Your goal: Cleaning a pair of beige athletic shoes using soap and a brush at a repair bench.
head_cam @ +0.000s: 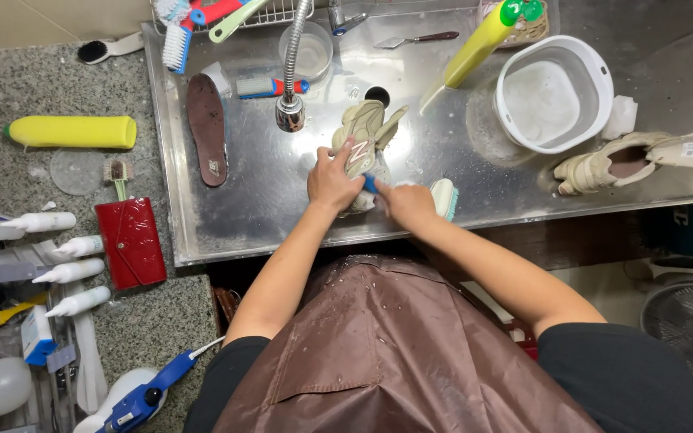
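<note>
Head view. My left hand (332, 181) lay pressed on the beige sneaker (365, 143), fingers bent over its side and holding it down on the steel sink tray (250, 208), just below the hanging faucet head (290, 112). My right hand (407, 202) was closed around a blue-handled brush (370, 184), its end touching the sneaker's near side. Just right of the sneaker lay a scrub brush with teal bristles (446, 198). Left of the sneaker a dark brown insole (207, 128) lay flat on the tray, well apart from it. Right of the sneaker stood a white tub (553, 92) holding cloudy water, and beyond that the second beige sneaker (627, 160) lay on its side. On the granite counter (10, 88), far left of the sneaker, I noted a yellow bottle (70, 131) lying flat and a red wallet (131, 242). My brown apron (395, 353) was beaded with water drops.
</note>
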